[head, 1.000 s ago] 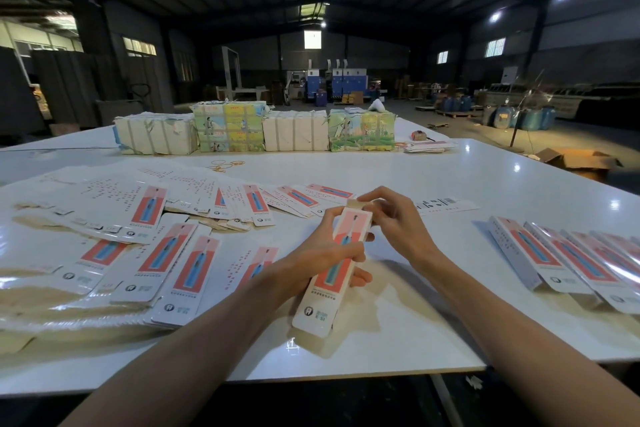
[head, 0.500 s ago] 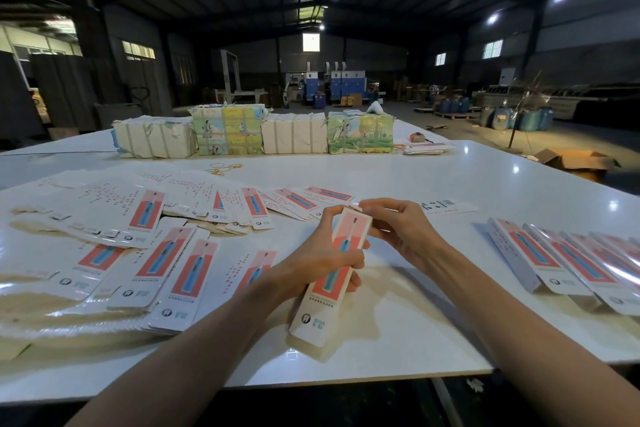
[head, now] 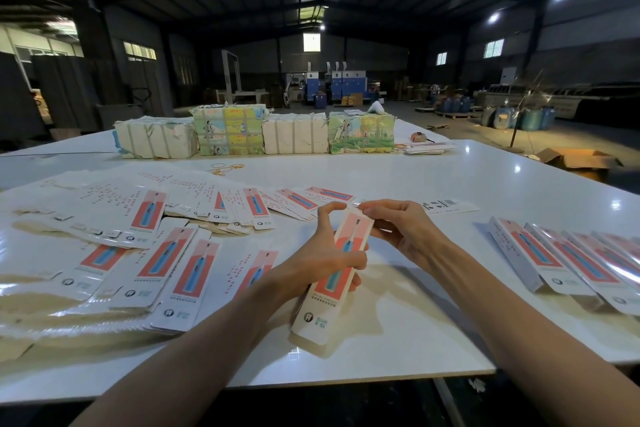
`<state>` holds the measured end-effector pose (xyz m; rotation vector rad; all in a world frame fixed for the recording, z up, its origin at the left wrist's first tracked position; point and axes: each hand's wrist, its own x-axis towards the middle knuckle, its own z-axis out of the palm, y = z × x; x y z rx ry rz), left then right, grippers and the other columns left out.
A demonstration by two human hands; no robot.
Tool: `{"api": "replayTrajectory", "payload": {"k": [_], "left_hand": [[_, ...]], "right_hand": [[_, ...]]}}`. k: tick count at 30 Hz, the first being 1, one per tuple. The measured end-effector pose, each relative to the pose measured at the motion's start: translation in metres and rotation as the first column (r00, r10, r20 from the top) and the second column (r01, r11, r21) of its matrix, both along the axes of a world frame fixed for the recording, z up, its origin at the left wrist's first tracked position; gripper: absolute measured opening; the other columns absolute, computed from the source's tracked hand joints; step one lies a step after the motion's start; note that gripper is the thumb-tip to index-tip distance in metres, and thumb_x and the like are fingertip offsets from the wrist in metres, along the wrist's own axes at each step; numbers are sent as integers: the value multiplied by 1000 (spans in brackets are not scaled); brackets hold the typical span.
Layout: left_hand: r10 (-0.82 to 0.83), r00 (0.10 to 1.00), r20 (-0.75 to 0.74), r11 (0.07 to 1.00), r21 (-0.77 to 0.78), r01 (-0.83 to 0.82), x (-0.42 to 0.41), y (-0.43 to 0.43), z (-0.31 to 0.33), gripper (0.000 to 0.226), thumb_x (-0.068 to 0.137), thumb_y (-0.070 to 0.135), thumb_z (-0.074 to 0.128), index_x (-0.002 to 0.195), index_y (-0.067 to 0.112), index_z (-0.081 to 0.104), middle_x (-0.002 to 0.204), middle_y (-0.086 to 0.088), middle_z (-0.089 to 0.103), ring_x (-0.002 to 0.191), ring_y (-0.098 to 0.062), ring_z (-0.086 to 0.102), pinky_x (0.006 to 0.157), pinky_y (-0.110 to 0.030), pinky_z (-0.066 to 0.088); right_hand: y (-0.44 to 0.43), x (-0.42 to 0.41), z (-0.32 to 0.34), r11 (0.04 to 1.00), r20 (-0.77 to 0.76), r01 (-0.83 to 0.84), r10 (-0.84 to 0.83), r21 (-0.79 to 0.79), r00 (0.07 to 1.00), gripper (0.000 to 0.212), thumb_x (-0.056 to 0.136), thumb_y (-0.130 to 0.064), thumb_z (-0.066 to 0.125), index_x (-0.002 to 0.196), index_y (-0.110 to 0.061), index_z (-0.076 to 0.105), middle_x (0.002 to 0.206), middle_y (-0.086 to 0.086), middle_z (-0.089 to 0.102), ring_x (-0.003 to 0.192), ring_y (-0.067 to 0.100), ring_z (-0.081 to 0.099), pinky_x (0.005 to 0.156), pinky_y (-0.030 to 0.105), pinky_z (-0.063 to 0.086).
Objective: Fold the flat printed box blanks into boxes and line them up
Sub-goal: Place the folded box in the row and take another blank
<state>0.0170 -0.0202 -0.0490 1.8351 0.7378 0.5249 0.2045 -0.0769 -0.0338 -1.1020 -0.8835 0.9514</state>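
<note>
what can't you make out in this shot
Head view:
- Far end of the box: covered by fingers of the left hand and right hand.
- Row of folded boxes: cut off by the right edge, count unknown.
- Small print on the blanks: too small to read.

Both arms were bare as far as the picture showed. The left forearm (head: pixel 194 357) was slim and uncovered from the near edge up to the left hand (head: pixel 318 260). The right forearm (head: pixel 526 329) looked the same up to the right hand (head: pixel 405 232). Both hands were bare, with long, slender fingers.
</note>
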Motion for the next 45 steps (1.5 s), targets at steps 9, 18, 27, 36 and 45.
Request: {"api": "replayTrajectory", "payload": {"k": [9, 18, 27, 36, 45], "left_hand": [[-13, 998, 59, 1000, -7, 13, -1, 4, -1, 95, 81, 16, 83, 130, 70, 22, 123, -6, 65, 77, -28, 80, 61, -34, 63], [31, 989, 145, 993, -119, -13, -1, 12, -4, 89, 81, 15, 84, 123, 72, 29, 115, -8, 69, 78, -34, 80, 63, -39, 63], [29, 983, 180, 985, -172, 3, 1, 19, -12, 84, 80, 18, 86, 115, 73, 32, 110, -13, 73, 80, -35, 80, 62, -37, 63], [255, 841, 477, 853, -521, 37, 5, 14, -3, 61, 104, 36, 62, 155, 29, 30, 134, -21, 66, 123, -41, 66, 109, -64, 49], [285, 743, 606, 764, -612, 206, -14, 14, 14, 61, 99, 64, 58, 141, 20, 58, 133, -16, 71, 121, -36, 70, 99, -51, 55]], "right_hand": [[-3, 0, 1, 996, -32, -84, 85, 32, 996, 18, 95, 2, 67, 102, -3, 83, 112, 19, 79, 105, 26, 78, 77, 28, 63], [-2, -12, -4, 991, 121, -87, 75, 104, 990, 22, 94, -2, 75, 116, 1, 77, 111, 21, 79, 105, 30, 78, 86, 30, 63], [1, -13, -12, 989, 140, -97, 81, 112, 987, 16, 98, -3, 70, 109, -6, 82, 110, 19, 79, 103, 28, 77, 86, 29, 63], [1, -33, -11, 981, 543, 182, -189, 66, 818, 41, 108, -33, 59, 147, -22, 52, 121, -1, 69, 101, 13, 72, 76, 23, 62], [-14, -86, -1, 971, 884, 137, 112, -194, 454, 90, 104, -55, 54, 166, -11, 6, 156, 20, 38, 140, 38, 47, 107, 43, 43]]}}
